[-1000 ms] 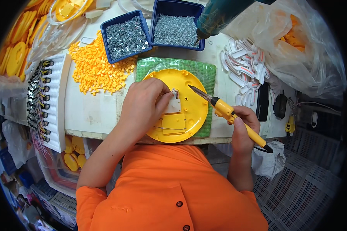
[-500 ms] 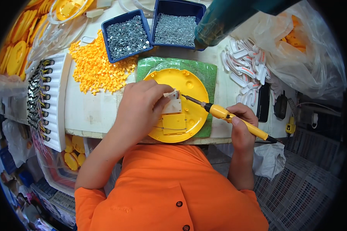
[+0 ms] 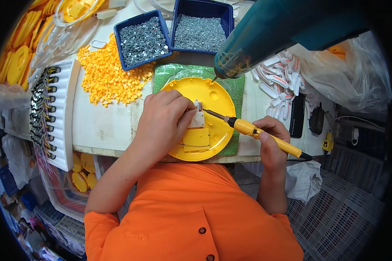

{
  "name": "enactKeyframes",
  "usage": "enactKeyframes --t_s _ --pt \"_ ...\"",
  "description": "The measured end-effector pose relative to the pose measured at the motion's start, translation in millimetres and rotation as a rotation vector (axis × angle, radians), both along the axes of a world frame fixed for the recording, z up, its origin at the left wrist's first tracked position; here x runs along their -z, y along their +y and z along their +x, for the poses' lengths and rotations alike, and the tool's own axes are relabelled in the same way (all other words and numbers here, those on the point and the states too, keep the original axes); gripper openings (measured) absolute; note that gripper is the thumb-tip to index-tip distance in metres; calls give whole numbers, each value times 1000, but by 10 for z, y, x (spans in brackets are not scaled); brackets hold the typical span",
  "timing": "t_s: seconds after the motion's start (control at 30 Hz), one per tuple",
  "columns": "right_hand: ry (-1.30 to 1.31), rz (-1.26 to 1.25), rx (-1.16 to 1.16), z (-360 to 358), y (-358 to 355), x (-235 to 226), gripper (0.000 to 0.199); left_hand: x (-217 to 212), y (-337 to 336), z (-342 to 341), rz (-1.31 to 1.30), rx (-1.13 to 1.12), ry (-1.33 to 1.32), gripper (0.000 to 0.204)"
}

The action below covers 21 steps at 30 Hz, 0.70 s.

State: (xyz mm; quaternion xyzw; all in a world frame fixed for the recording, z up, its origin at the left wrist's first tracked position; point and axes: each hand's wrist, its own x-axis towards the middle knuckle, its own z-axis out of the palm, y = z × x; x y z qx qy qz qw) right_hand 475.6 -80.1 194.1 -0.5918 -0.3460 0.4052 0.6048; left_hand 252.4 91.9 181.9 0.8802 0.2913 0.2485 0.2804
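Observation:
A round yellow plastic disc (image 3: 213,93) lies on a green mat (image 3: 235,87) at the table's front edge. My left hand (image 3: 161,124) rests on the disc, its fingertips pinching a small white part (image 3: 198,118) near the disc's middle. My right hand (image 3: 270,139) grips a yellow-handled soldering iron (image 3: 259,135), whose metal tip touches the white part from the right. A yellow rectangular cover (image 3: 196,139) sits on the disc just below the white part.
Two blue bins of small metal screws (image 3: 143,37) (image 3: 202,30) stand behind the mat. A heap of small orange plastic pieces (image 3: 106,76) lies to the left. A teal power tool (image 3: 270,30) hangs above the disc. A white rack (image 3: 52,108) stands at far left; white parts (image 3: 276,85) at right.
My right hand has swung the soldering iron left, bringing its tip down onto the white part. The teal tool has dropped lower over the disc. My left hand has stayed in place.

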Motion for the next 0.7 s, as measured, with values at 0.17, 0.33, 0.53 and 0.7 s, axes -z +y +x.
enactKeyframes --t_s 0.17,0.33,0.53,0.7 --pt "-4 6 -27 -2 16 -1 24 4 9 -3 2 8 8 9" --pt "0 2 -36 -4 14 19 23 4 12 -8 -40 13 81 9" --pt "14 5 -34 -48 34 -3 23 5 9 -13 -46 16 93 9" --pt "-31 20 19 -13 -19 10 26 -17 -2 -7 -17 0 99 10"
